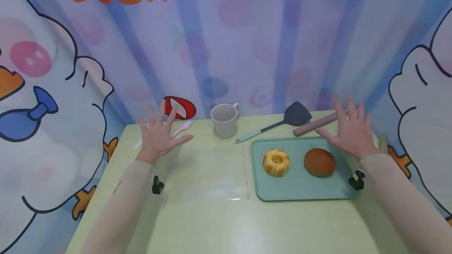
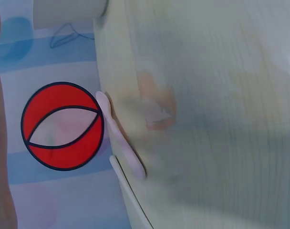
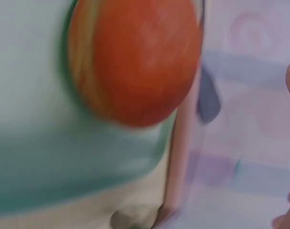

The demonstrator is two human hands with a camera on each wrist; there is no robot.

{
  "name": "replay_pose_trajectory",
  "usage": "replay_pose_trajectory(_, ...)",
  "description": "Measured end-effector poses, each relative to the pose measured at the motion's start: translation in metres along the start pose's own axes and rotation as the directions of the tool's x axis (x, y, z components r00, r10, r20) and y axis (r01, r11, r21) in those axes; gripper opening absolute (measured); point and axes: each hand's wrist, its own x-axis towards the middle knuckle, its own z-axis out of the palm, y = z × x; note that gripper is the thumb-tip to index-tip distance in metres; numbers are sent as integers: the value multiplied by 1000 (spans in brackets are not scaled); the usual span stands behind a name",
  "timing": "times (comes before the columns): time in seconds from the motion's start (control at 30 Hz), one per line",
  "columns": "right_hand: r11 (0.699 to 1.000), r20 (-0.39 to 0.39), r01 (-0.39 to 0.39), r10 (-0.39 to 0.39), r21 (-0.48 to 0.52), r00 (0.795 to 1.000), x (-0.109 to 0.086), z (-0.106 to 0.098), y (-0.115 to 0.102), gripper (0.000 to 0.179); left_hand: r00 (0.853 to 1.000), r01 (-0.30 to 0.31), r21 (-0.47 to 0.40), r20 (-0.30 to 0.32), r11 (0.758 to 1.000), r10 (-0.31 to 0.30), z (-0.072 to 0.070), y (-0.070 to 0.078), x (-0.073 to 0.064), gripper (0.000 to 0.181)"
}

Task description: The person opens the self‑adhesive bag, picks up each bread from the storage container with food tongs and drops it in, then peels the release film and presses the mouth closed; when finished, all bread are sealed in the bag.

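Fingers spread, my left hand hovers over the table's back left, holding nothing. Beneath and beside it lie a pale pink spoon and a thin white utensil, its kind unclear. My right hand, also spread and holding nothing, is above the back right corner of a green tray and partly hides a brown rolling pin. On the tray sit a ring-shaped golden bread and a round brown bun. The right wrist view shows the bun close up.
A light grey mug stands at the back middle. Right of it lies a spatula with a dark blade and mint handle. A transparent sheet covers part of the table left of the tray. Printed curtains border the table's back edge.
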Motion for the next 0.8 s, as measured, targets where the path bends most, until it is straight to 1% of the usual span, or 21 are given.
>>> replay_pose_trajectory(0.07, 997, 9, 21, -22, 77, 1000, -2, -4, -7, 111, 1000, -7, -11, 1, 1000, 7, -2, 4, 0, 117)
replay_pose_trajectory(0.17, 983, 17, 75, -79, 169, 997, -4, -7, -24, 108, 1000, -21, -33, -12, 999, 21, -7, 9, -4, 116)
replay_pose_trajectory(0.23, 972, 33, 109, -118, 208, 992, -4, -7, -38, 105, 998, -41, -50, -43, 998, 39, -11, 12, -7, 115)
replay_pose_trajectory(0.3, 960, 42, 139, -153, 242, 987, -4, -8, -53, 103, 992, -81, -79, -99, 994, 73, -13, 16, -10, 113)
replay_pose_trajectory(0.37, 946, 47, 174, -194, 275, 980, -4, -7, -69, 100, 974, -149, -110, -186, 983, 127, -14, 19, -15, 111)
replay_pose_trajectory(0.43, 927, 36, 218, -240, 304, 970, -6, -4, -84, 96, 944, -226, -136, -276, 965, 182, -13, 24, -18, 109)
replay_pose_trajectory(0.5, 907, 45, 247, -278, 340, 960, -8, 0, -99, 94, 915, -285, -151, -338, 947, 221, -12, 29, -21, 107)
replay_pose_trajectory(0.53, 900, 53, 258, -294, 352, 954, -9, 1, -106, 93, 906, -303, -157, -353, 940, 233, -12, 32, -22, 105)
replay_pose_trajectory(0.57, 892, 60, 265, -307, 367, 950, -11, 3, -114, 92, 905, -311, -167, -353, 936, 238, -12, 35, -24, 104)
replay_pose_trajectory(0.6, 883, 71, 271, -320, 383, 945, -13, 5, -121, 91, 909, -311, -173, -340, 934, 240, -12, 39, -25, 103)
replay_pose_trajectory(0.67, 864, 98, 274, -344, 423, 934, -17, 8, -137, 90, 924, -306, -185, -296, 934, 244, -11, 44, -29, 102)
replay_pose_trajectory(0.73, 840, 92, 303, -381, 450, 920, -21, 12, -152, 88, 937, -302, -200, -244, 932, 251, -11, 50, -33, 99)
replay_pose_trajectory(0.8, 815, 82, 331, -415, 476, 906, -24, 16, -167, 87, 943, -309, -225, -201, 924, 266, -10, 57, -38, 96)
